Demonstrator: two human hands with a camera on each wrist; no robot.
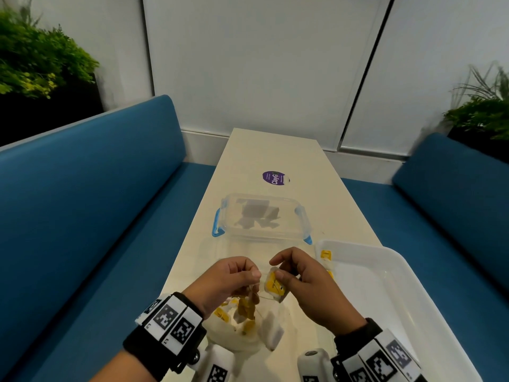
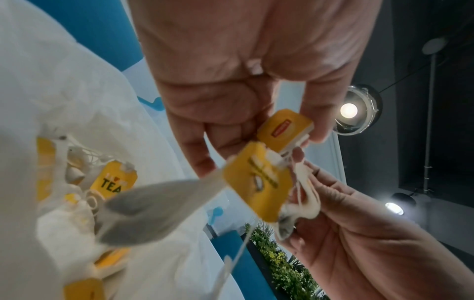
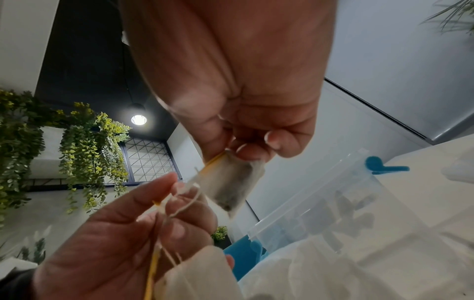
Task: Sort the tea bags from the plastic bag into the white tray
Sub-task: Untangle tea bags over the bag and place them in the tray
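My right hand (image 1: pixel 278 271) pinches a tea bag (image 1: pixel 273 285) with a yellow tag, held just above the table; in the right wrist view the right hand (image 3: pixel 231 154) grips the grey tea bag (image 3: pixel 237 182) at its top. My left hand (image 1: pixel 254 273) pinches tangled strings and a yellow tag (image 2: pixel 284 130), with a cluster of tea bags (image 1: pixel 246 306) dangling beneath it. Threads run between the two hands. Below lies the open plastic bag (image 1: pixel 237 337) with several more tea bags (image 2: pixel 113 180). The white tray (image 1: pixel 391 288) sits to the right, with tea bags (image 1: pixel 326 255) at its far left corner.
A clear lidded container (image 1: pixel 261 216) with blue clips stands just beyond my hands on the narrow cream table (image 1: pixel 275 150). A purple sticker (image 1: pixel 275 177) lies farther back. Blue benches (image 1: pixel 82 202) flank both sides of the table.
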